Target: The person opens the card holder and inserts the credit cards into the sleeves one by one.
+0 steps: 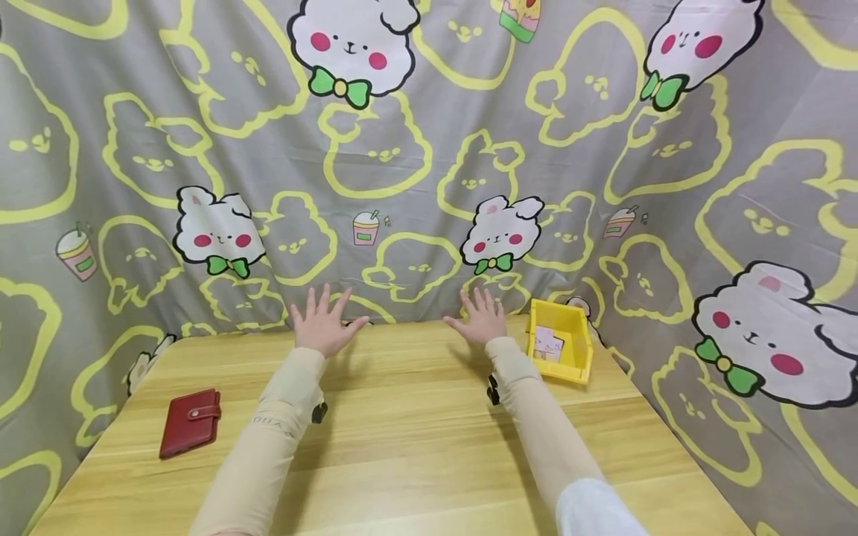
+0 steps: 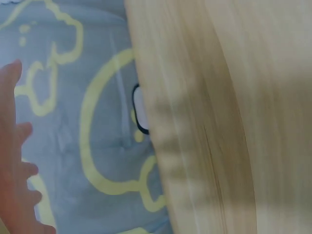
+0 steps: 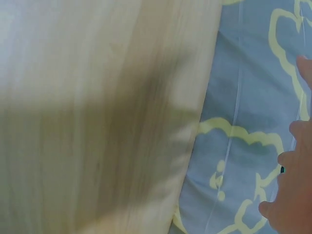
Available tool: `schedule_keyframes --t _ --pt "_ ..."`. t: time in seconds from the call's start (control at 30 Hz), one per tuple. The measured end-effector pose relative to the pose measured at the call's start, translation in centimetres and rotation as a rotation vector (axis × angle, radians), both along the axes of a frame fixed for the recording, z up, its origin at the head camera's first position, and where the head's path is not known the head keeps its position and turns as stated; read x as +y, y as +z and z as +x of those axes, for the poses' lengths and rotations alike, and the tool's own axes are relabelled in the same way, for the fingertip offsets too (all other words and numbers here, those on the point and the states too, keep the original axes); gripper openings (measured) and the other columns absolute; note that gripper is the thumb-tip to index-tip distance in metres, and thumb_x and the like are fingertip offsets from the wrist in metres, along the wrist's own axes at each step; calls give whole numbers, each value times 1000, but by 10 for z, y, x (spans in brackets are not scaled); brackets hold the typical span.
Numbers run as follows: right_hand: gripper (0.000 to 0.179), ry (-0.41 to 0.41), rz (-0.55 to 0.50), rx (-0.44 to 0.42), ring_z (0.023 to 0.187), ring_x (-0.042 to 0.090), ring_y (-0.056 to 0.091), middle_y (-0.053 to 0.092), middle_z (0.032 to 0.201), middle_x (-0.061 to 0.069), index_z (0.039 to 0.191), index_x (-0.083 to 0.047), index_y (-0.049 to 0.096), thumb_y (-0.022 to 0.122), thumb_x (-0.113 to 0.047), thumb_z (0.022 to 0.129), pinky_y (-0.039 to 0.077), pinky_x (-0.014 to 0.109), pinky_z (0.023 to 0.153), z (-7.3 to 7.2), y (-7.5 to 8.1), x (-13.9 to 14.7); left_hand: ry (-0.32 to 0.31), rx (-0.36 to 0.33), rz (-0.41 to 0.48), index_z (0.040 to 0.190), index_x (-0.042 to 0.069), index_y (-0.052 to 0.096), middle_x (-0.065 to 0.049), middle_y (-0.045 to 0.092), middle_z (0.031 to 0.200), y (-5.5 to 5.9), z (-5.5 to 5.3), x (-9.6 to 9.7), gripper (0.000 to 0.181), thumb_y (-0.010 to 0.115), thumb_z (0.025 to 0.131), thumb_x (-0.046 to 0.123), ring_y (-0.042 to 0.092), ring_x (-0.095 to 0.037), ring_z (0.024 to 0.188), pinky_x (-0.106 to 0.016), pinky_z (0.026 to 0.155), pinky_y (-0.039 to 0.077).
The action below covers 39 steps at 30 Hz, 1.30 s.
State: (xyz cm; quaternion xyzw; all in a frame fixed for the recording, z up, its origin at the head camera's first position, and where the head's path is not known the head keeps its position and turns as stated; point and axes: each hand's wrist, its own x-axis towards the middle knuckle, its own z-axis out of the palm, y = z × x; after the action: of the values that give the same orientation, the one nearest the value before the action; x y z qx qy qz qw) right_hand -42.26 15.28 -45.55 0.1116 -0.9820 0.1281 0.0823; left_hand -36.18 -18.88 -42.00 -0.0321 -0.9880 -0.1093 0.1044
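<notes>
Both arms reach forward over the wooden table. My left hand has its fingers spread and holds nothing, near the table's far edge. To the right, my right hand is spread the same way, also holding nothing. Nearest to it is a yellow plastic bin with a pale pink patterned piece inside. On the left of the table lies a dark red wallet with a snap strap. In the wrist views, the left hand and the right hand show at the outer edges, with shadows on the wood.
A grey curtain with yellow outlines and white bunny heads hangs behind the table and along both sides. The far table edge runs just beneath the hands. The bin stands by the back right corner.
</notes>
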Motion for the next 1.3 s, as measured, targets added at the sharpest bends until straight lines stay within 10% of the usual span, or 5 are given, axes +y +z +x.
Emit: schedule_keyframes --t 0.63,1.3 --pt "80 110 -3 15 149 37 19 26 160 13 155 -21 25 43 -67 92 19 59 117 25 -20 -43 69 76 56 148 13 36 -29 30 151 12 81 -77 82 30 93 73 25 -55 136 -77 100 20" --pt "78 273 -9 -13 148 34 23 33 157 12 153 -18 30 41 -67 93 27 56 115 53 -39 -120 177 -159 198 151 -5 16 -47 23 141 -18 144 -181 88 25 98 64 27 -66 122 -75 92 29"
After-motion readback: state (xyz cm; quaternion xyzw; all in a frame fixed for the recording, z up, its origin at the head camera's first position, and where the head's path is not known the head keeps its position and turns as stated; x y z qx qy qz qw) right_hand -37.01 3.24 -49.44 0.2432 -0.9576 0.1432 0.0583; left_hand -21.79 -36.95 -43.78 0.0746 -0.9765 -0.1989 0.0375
